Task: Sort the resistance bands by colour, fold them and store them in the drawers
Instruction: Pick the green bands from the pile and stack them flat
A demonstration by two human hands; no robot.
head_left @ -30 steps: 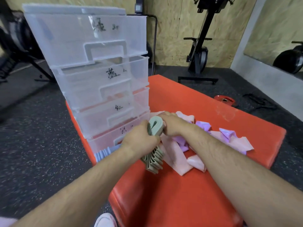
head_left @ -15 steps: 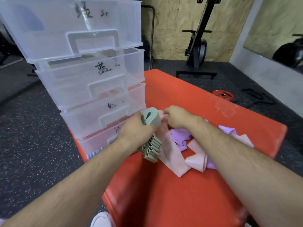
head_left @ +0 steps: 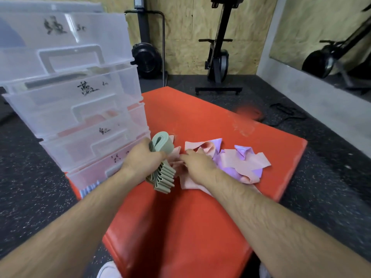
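Note:
My left hand (head_left: 143, 157) is closed around a folded bundle of sage-green resistance bands (head_left: 163, 176), its looped ends sticking out above and below the fist. My right hand (head_left: 197, 162) rests just to the right, fingers down on the loose pink bands (head_left: 243, 162) that lie tangled with lilac bands (head_left: 244, 152) on the red mat (head_left: 180, 227). Whether the right hand pinches a band I cannot tell. A clear plastic drawer tower (head_left: 80, 109) with handwritten labels stands at the left on the mat, all drawers closed.
A small blue folded stack (head_left: 89, 191) lies by the tower's base. Black speckled rubber floor (head_left: 30, 197) surrounds the mat. A red weight plate (head_left: 251, 113) and a black strap lie beyond the mat. Exercise machines stand at the plywood wall; a mirror is at the right.
My right hand let go of the green bundle and dropped onto the pink bands. The left hand kept the bundle. My view shifted a little toward the drawers.

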